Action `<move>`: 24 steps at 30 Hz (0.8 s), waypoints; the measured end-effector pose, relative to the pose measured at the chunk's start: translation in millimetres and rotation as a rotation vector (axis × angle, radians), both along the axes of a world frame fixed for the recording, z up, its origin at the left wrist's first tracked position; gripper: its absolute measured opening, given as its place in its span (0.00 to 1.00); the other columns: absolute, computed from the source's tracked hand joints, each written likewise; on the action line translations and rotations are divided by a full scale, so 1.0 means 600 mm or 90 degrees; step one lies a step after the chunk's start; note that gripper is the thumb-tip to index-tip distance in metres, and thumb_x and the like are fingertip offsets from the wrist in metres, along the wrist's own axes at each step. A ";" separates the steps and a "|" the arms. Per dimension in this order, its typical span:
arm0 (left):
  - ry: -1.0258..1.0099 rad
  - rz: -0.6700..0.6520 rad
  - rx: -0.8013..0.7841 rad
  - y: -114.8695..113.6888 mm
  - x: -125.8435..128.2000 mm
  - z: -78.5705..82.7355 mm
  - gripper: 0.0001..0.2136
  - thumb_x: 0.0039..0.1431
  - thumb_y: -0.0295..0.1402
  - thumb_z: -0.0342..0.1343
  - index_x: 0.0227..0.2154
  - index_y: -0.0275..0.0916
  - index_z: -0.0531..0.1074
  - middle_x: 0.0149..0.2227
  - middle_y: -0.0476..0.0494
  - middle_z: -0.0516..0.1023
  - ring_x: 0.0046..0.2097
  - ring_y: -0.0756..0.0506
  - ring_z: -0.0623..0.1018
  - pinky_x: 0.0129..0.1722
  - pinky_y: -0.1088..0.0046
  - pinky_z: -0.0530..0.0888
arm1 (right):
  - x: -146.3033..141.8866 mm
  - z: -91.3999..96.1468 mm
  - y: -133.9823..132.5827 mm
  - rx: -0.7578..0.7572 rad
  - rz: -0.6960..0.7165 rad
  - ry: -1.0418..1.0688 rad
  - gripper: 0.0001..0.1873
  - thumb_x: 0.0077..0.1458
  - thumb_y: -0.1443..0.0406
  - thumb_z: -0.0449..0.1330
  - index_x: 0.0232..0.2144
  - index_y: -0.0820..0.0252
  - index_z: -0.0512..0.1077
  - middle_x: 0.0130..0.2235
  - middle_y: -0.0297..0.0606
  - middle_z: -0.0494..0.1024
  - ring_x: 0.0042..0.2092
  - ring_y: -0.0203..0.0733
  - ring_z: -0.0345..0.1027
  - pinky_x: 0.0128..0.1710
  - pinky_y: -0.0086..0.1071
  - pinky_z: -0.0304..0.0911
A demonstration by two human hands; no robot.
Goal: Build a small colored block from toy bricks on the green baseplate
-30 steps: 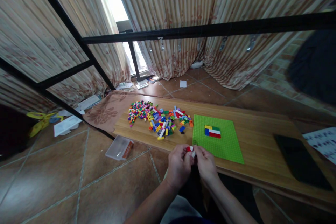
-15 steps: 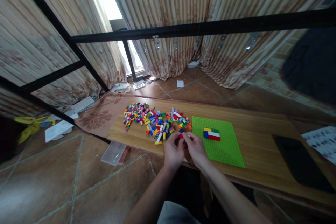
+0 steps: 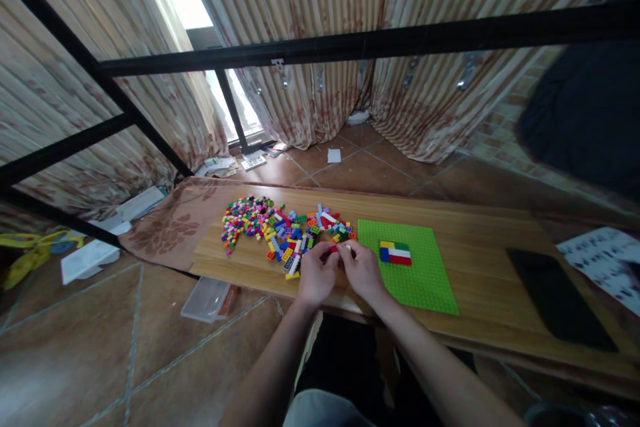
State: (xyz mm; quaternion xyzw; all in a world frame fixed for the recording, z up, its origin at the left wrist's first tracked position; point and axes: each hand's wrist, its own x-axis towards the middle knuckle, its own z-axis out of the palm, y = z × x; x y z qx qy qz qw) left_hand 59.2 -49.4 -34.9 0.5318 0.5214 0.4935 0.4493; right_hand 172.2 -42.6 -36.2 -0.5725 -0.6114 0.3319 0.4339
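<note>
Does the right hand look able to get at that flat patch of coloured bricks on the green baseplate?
Probably yes: the right hand is near the brick patch, with nothing visible blocking the way over the green baseplate, though it seems busy with a small red brick.

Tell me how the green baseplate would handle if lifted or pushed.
The green baseplate looks thin and broad, so it may flex slightly. Lying flat, it seems unlikely to roll. The brick cluster on top might ride along.
</note>
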 end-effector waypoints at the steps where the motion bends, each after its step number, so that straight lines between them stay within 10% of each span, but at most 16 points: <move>1: -0.002 -0.005 0.000 0.002 -0.001 0.000 0.08 0.53 0.30 0.55 0.35 0.35 0.76 0.32 0.43 0.79 0.32 0.49 0.76 0.33 0.75 0.73 | -0.002 0.000 0.001 0.002 -0.003 0.002 0.18 0.59 0.54 0.51 0.26 0.58 0.73 0.25 0.36 0.75 0.27 0.38 0.66 0.29 0.30 0.56; 10: 0.021 0.063 0.015 0.008 0.004 -0.009 0.09 0.55 0.32 0.54 0.37 0.35 0.74 0.33 0.43 0.79 0.33 0.48 0.77 0.34 0.74 0.73 | -0.021 -0.025 0.012 -0.040 -0.170 0.129 0.20 0.57 0.51 0.50 0.24 0.57 0.70 0.22 0.33 0.72 0.26 0.38 0.63 0.27 0.30 0.56; 24: 0.632 0.031 0.054 0.064 -0.011 0.017 0.15 0.56 0.23 0.48 0.44 0.33 0.72 0.40 0.34 0.77 0.42 0.41 0.77 0.43 0.68 0.71 | -0.014 -0.043 0.048 0.055 -0.120 -0.157 0.10 0.52 0.69 0.55 0.36 0.58 0.74 0.36 0.42 0.77 0.37 0.44 0.70 0.38 0.35 0.62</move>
